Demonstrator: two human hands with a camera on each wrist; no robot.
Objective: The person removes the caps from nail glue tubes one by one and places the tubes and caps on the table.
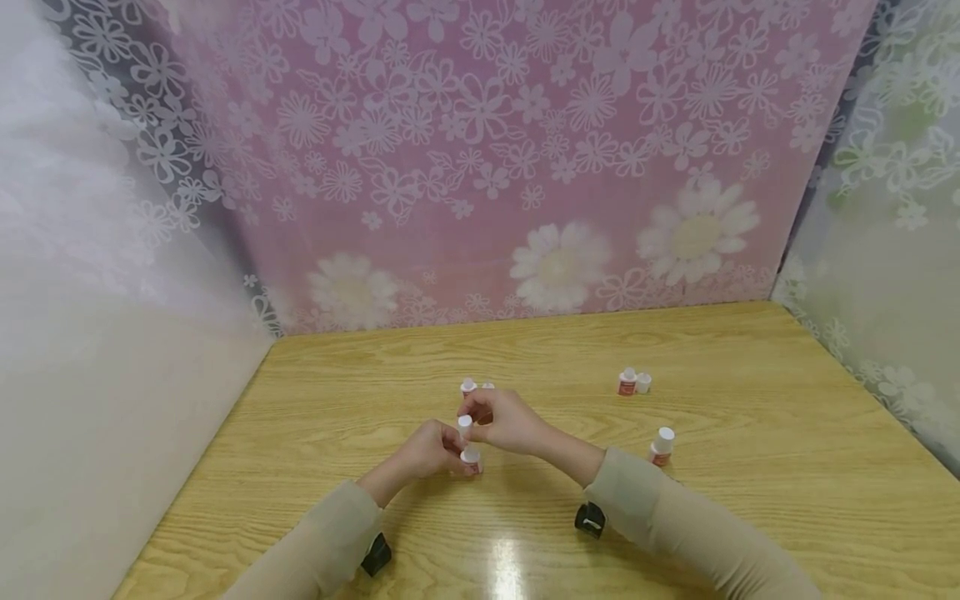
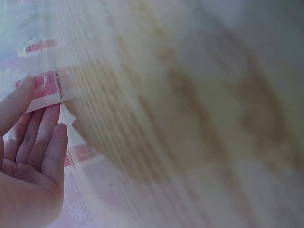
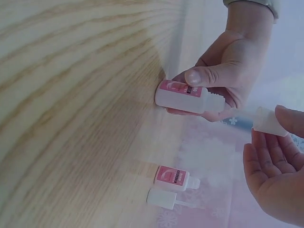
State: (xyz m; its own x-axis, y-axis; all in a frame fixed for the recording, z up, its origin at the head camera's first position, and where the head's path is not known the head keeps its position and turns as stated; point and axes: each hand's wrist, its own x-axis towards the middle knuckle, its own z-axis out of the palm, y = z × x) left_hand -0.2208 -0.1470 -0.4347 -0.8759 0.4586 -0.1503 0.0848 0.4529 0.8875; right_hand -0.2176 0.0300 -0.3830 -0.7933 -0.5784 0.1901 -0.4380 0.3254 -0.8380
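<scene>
Capped red-labelled white bottle [image 1: 662, 447] at right; right hand [image 1: 506, 422] partly blocks uncapped red-labelled white bottle [image 1: 468, 386] behind. Left hand [image 1: 427, 451] grips small open white plastic bottle [image 3: 180, 98] on wood-grain table [image 1: 337, 400]; right fingertips pinch white cylindrical cap [image 1: 465, 422] above.

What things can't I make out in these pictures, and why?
Head view: the lower part of the rear bottle, hidden by the right hand.
Head view: wording on the labels, too small to read.
Left wrist view: part of the held bottle, covered by the left hand.
Right wrist view: the right hand's wrist, cut off by the picture's edge.
</scene>
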